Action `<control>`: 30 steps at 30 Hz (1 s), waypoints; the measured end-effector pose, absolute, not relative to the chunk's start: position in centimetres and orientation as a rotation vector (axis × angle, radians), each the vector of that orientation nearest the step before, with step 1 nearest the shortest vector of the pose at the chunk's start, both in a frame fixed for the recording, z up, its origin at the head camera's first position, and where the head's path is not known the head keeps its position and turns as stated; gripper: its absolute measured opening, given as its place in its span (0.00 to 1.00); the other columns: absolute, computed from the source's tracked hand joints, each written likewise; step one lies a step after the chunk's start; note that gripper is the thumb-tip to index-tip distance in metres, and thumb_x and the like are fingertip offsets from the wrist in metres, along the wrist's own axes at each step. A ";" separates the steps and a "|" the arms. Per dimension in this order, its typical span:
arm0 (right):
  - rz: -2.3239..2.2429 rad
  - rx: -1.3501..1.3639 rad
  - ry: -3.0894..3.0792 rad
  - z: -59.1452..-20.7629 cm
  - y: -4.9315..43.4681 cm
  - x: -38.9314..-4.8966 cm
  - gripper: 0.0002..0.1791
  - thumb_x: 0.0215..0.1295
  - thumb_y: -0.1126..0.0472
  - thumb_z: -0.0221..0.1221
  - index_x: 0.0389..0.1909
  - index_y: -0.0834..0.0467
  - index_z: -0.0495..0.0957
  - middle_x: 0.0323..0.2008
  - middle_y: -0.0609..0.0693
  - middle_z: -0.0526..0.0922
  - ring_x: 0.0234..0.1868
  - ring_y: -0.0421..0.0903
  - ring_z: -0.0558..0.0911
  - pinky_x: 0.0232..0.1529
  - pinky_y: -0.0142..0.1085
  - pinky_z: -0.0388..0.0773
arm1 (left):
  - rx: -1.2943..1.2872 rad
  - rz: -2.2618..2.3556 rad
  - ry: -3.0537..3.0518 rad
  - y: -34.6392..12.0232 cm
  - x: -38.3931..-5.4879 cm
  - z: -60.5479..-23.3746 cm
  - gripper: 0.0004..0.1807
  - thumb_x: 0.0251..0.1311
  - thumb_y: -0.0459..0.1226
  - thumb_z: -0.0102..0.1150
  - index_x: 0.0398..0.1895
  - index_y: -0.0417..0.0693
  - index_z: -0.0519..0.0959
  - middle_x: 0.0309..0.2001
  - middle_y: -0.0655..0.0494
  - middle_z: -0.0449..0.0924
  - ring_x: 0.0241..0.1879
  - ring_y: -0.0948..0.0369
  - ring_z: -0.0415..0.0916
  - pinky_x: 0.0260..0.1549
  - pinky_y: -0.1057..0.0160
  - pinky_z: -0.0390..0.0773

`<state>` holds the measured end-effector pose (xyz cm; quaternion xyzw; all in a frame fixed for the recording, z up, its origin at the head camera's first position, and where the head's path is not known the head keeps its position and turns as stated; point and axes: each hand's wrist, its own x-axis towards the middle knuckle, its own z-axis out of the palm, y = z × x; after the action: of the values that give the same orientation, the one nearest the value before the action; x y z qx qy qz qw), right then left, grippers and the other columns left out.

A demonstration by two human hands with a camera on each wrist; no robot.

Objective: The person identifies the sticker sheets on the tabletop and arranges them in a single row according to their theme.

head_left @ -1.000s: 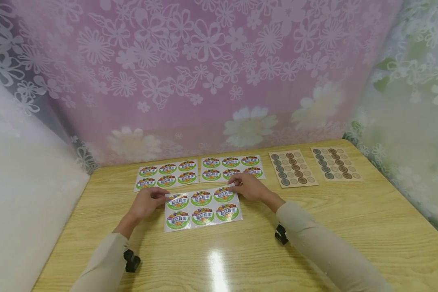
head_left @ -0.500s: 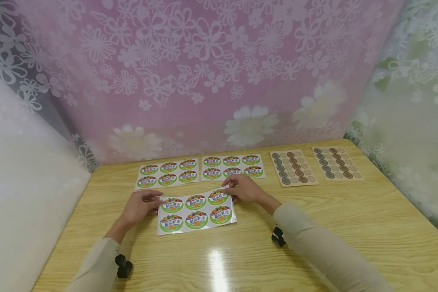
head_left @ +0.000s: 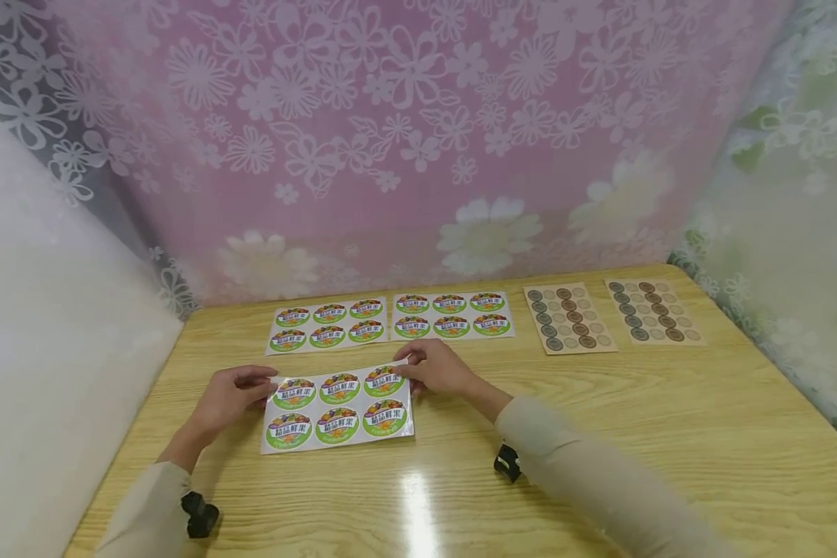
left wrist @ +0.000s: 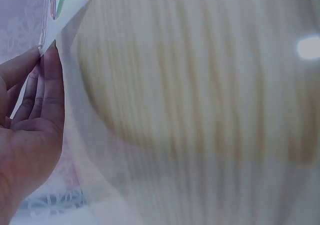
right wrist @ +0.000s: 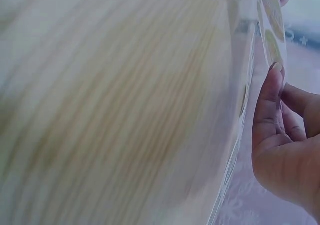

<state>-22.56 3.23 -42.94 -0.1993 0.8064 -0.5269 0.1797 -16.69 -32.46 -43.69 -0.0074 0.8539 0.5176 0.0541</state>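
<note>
Between both hands is a white sheet of round fruit stickers (head_left: pixel 338 411), green-rimmed with fruit pictures and dark lettering, over the left front of the table. My left hand (head_left: pixel 225 399) pinches its upper left corner. The upper right corner is pinched by my right hand (head_left: pixel 438 367). In the left wrist view, thumb and fingers of the left hand (left wrist: pixel 37 100) meet on the sheet's corner (left wrist: pixel 70 7). Seen from the right wrist, the right hand (right wrist: pixel 285 130) grips the sheet's edge (right wrist: pixel 272 30) between thumb and fingers.
Two like sheets lie along the back edge, a left fruit sticker sheet (head_left: pixel 326 325) and a right one (head_left: pixel 453 315). Two brown sheets with round stickers, one nearer (head_left: pixel 570 318) and one farther right (head_left: pixel 656 311), lie beyond them. Flowered cloth (head_left: pixel 418 139) hangs behind the wooden table (head_left: pixel 530 496).
Both hands have moved left, carrying the fruit sticker sheet with them and slightly toward the front. The sheets at the back have stayed in place; the head view has shifted a little.
</note>
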 end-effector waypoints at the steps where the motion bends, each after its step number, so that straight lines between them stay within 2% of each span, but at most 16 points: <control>1: -1.494 -0.568 2.268 -42.9 2.8 -22.4 0.09 0.65 0.62 0.61 0.44 0.60 0.80 0.25 0.54 0.77 0.21 0.56 0.81 0.24 0.43 0.80 | -0.018 1.558 2.603 -32.9 -16.6 -43.6 0.19 0.63 0.35 0.60 0.55 0.33 0.76 0.42 0.43 0.78 0.38 0.58 0.80 0.37 0.61 0.81; 10: -1.521 -0.528 2.228 -43.1 -1.5 -21.4 0.06 0.64 0.63 0.62 0.41 0.59 0.80 0.23 0.53 0.75 0.20 0.56 0.82 0.22 0.43 0.81 | -0.003 1.488 2.678 -36.6 -15.4 -43.3 0.23 0.64 0.37 0.59 0.59 0.31 0.73 0.43 0.41 0.78 0.37 0.60 0.80 0.35 0.61 0.81; 15: -1.503 -0.492 2.245 -43.6 -3.6 -21.0 0.05 0.64 0.64 0.62 0.39 0.59 0.80 0.21 0.50 0.74 0.16 0.49 0.79 0.19 0.38 0.79 | -0.013 1.411 2.764 -37.7 -14.8 -43.4 0.22 0.64 0.35 0.59 0.57 0.29 0.74 0.45 0.39 0.79 0.37 0.63 0.80 0.34 0.64 0.81; 22: -1.498 -0.552 2.232 -43.7 -6.3 -20.4 0.06 0.64 0.64 0.62 0.40 0.60 0.80 0.19 0.49 0.74 0.16 0.48 0.79 0.17 0.33 0.76 | -0.023 1.317 2.794 -40.0 -14.2 -43.6 0.21 0.66 0.34 0.57 0.55 0.26 0.73 0.49 0.33 0.77 0.37 0.67 0.79 0.33 0.65 0.80; 30: -1.478 -0.556 2.213 -43.5 -9.8 -19.9 0.06 0.64 0.63 0.62 0.41 0.60 0.80 0.21 0.49 0.74 0.16 0.45 0.79 0.17 0.31 0.75 | -0.094 1.143 2.860 -43.0 -13.4 -42.9 0.22 0.66 0.36 0.58 0.55 0.25 0.74 0.50 0.31 0.76 0.35 0.74 0.77 0.33 0.67 0.80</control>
<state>-19.86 -9.80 -43.52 -0.2000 0.7958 -0.5315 0.2102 -13.44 -42.99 -42.88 -0.0304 0.9278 0.3708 0.0299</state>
